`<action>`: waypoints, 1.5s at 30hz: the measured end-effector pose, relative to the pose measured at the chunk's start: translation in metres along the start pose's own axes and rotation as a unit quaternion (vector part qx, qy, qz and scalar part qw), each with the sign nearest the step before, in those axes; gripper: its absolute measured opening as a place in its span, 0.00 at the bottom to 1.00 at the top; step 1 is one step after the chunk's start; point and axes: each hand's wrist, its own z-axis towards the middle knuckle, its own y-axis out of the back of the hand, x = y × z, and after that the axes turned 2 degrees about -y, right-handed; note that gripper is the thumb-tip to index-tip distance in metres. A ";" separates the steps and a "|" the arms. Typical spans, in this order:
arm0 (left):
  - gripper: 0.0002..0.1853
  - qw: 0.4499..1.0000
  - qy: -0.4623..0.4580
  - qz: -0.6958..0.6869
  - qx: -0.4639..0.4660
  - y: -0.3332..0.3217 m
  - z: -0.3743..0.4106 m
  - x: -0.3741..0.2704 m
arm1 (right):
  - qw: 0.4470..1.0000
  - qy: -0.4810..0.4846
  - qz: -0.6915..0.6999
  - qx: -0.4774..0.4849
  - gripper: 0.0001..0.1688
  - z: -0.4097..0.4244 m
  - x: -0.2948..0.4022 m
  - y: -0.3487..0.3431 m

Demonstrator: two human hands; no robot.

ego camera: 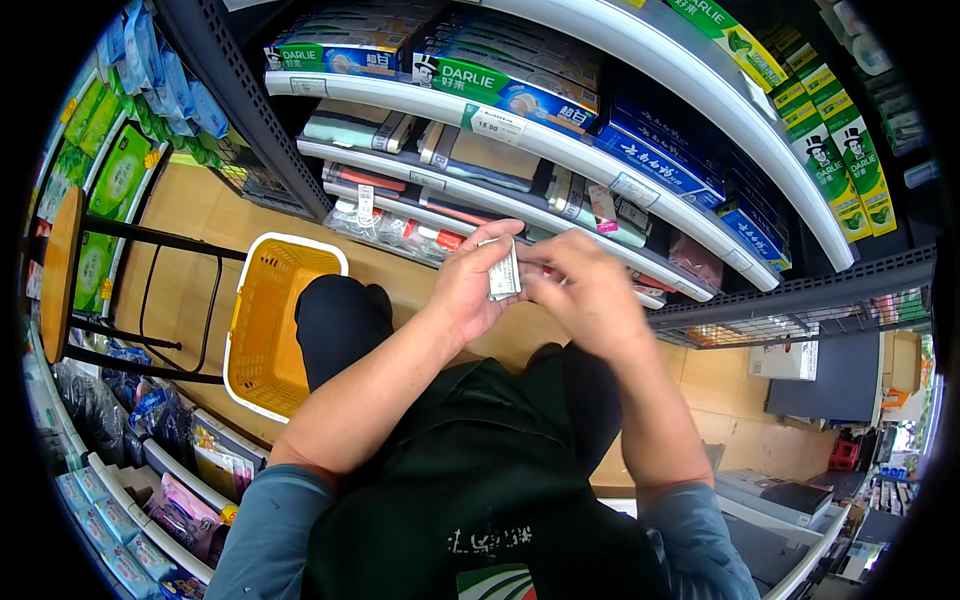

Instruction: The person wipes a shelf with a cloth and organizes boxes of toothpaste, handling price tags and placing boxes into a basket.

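Observation:
My left hand (480, 281) grips a small stack of white printed paper labels (504, 270), with the thumb pressed over their upper end. Right beside it is my right hand (589, 292), blurred by motion, its fingertips close to the labels. Something small and red shows by those fingertips, but whether they hold it is unclear. Beyond both hands stands a shelf unit with folded towels (480, 157) on one level and boxes of Darlie toothpaste (502, 86) above. A price label (495, 124) sits in the white shelf edge.
A yellow plastic basket (262, 322) with a white rim stands on the floor at my left knee. Left of it is a stool (64, 277) with a wooden seat and black legs. Shelves of packaged goods (112, 180) line the left side. A white box (784, 360) stands at right.

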 end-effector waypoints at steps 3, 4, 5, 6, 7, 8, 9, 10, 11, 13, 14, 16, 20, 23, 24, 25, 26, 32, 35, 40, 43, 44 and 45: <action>0.17 1.000 -0.008 0.020 0.016 0.001 -0.005 -0.007 | 0.998 0.003 0.002 -0.066 0.13 0.010 0.014 0.056; 0.17 1.000 -0.010 0.020 0.016 0.002 -0.006 -0.008 | 0.995 0.000 -0.017 -0.101 0.12 0.013 0.021 0.079; 0.17 1.000 -0.008 0.021 0.021 0.000 -0.006 -0.009 | 0.989 -0.006 -0.041 -0.140 0.12 0.015 0.027 0.103; 0.16 0.999 -0.006 0.023 0.029 -0.003 -0.004 -0.010 | 0.983 0.003 -0.021 -0.185 0.11 0.017 0.029 0.126; 0.16 0.999 -0.008 0.023 0.023 -0.006 -0.001 -0.010 | 0.972 0.015 -0.008 -0.234 0.10 0.022 0.033 0.148; 0.16 1.000 -0.009 0.022 0.018 -0.002 -0.005 -0.009 | 0.968 0.004 -0.035 -0.246 0.10 0.025 0.040 0.163; 0.16 0.999 -0.017 0.021 0.021 -0.001 -0.003 -0.009 | 0.962 0.002 -0.068 -0.264 0.10 0.032 0.046 0.182; 0.15 0.999 -0.018 0.018 0.033 0.000 -0.002 -0.009 | 0.937 0.068 -0.170 -0.299 0.09 0.042 0.041 0.198; 0.14 0.999 -0.023 0.015 0.041 0.002 -0.003 -0.009 | 0.933 0.065 -0.200 -0.293 0.09 0.051 0.043 0.211; 0.13 0.998 -0.017 0.016 0.050 -0.001 -0.002 -0.008 | 0.919 0.024 -0.284 -0.273 0.12 0.066 0.039 0.236; 0.13 0.999 -0.009 0.014 0.045 -0.002 -0.003 -0.009 | 0.914 -0.016 -0.314 -0.258 0.13 0.073 0.036 0.244; 0.12 0.999 0.008 0.020 0.028 -0.007 -0.005 -0.008 | 0.906 -0.096 -0.345 -0.224 0.15 0.081 0.034 0.256; 0.12 0.999 0.013 0.006 0.031 -0.002 -0.006 -0.013 | 0.891 -0.186 -0.378 -0.168 0.18 0.104 0.042 0.263; 0.12 1.000 0.010 0.007 0.026 0.003 -0.008 -0.014 | 0.882 -0.213 -0.400 -0.126 0.22 0.116 0.054 0.260; 0.12 1.000 0.007 0.006 0.029 0.006 -0.008 -0.013 | 0.881 -0.212 -0.407 -0.111 0.22 0.118 0.060 0.257; 0.12 1.000 0.008 0.003 0.030 0.007 -0.008 -0.012 | 0.880 -0.211 -0.415 -0.096 0.22 0.120 0.064 0.256; 0.12 0.999 0.008 0.001 0.031 0.009 -0.008 -0.012 | 0.880 -0.212 -0.418 -0.074 0.22 0.123 0.064 0.256; 0.12 0.999 0.015 0.000 0.033 0.013 -0.005 -0.010 | 0.855 -0.300 -0.418 0.067 0.19 0.158 0.056 0.261; 0.11 1.000 0.017 0.007 0.025 0.016 -0.004 -0.011 | 0.857 -0.334 -0.379 0.104 0.19 0.162 0.069 0.265; 0.11 0.999 0.025 0.017 0.016 0.022 0.000 -0.008 | 0.843 -0.221 -0.485 0.080 0.21 0.160 0.046 0.259; 0.12 0.999 0.026 0.026 0.013 0.025 0.001 -0.007 | 0.859 -0.209 -0.466 0.041 0.23 0.156 0.035 0.261; 0.12 0.999 0.028 0.026 0.011 0.026 0.001 -0.007 | 0.868 -0.201 -0.454 0.015 0.23 0.154 0.029 0.262; 0.12 0.999 0.029 0.028 0.008 0.026 0.001 -0.008 | 0.876 -0.191 -0.442 -0.012 0.23 0.152 0.026 0.263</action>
